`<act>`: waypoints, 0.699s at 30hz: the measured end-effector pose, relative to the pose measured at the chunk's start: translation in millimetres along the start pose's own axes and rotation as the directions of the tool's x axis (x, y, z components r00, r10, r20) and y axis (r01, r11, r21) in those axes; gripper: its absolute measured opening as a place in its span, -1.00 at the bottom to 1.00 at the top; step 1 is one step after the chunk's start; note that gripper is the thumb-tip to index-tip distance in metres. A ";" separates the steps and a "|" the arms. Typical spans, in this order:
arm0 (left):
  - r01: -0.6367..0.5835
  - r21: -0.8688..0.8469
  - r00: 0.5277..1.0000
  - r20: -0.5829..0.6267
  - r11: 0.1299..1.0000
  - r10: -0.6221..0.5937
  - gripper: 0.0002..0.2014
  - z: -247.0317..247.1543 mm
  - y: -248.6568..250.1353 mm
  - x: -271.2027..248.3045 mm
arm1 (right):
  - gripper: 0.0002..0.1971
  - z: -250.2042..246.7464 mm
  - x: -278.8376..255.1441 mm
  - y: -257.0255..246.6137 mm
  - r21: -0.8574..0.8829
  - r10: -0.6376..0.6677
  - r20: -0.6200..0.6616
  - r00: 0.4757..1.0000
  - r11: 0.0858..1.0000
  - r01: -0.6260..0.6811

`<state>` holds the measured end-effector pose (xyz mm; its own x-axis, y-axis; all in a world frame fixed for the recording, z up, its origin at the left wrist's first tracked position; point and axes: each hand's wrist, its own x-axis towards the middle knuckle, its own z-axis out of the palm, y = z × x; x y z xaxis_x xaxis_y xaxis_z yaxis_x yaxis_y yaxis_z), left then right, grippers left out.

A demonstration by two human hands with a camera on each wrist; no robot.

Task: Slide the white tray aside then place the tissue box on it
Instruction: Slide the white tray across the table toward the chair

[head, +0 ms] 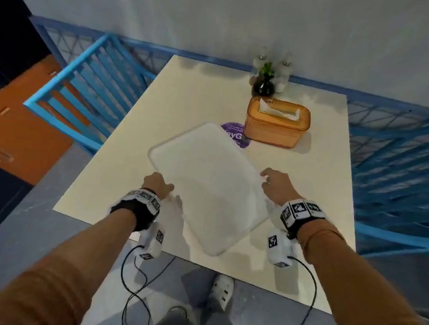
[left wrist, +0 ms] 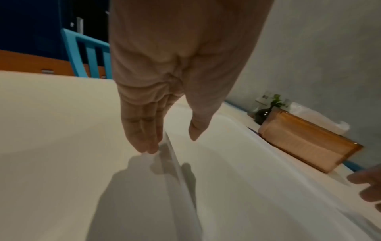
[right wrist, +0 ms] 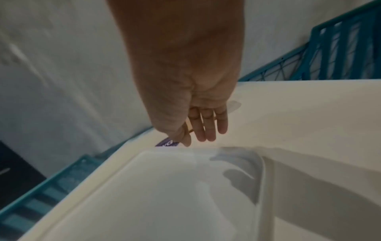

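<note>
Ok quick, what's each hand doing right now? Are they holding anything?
Left hand: open, straight fingers at the white tray's left edge, no grip visible.
Right hand: open, fingers straight above the tray's right edge, holding nothing.

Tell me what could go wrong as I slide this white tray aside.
The flat white plastic tray lies skewed, its near corner close to the cream table's front edge; it may overhang or tip. Its far corner sits close to the orange tissue box and could bump it. Both hands look open, so no firm grip.
</note>
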<state>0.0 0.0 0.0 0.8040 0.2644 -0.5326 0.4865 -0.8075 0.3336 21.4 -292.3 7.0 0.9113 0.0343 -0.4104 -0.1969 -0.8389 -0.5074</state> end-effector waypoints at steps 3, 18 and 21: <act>0.123 -0.081 0.992 0.021 0.989 -0.122 -0.67 15.9 0.5 18.3 | -0.53 3.8 31.0 2.4 -0.101 0.030 0.027 0.999 0.994 -0.028; 0.047 -0.226 0.990 -0.118 0.973 -0.075 -0.58 -3.4 -31.7 67.1 | -0.68 44.7 67.7 -23.2 -0.106 0.018 -0.030 0.999 0.994 -0.021; -0.030 -0.136 0.988 -0.152 0.990 0.009 -0.62 -24.6 -37.1 96.4 | -0.75 58.2 63.4 -39.9 -0.054 0.053 -0.040 0.998 0.997 -0.055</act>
<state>67.9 68.4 -44.5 0.8512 0.3340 -0.4049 0.5040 -0.7357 0.4526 66.0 -225.0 -42.9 0.9132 -0.0322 -0.4062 -0.2274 -0.8675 -0.4425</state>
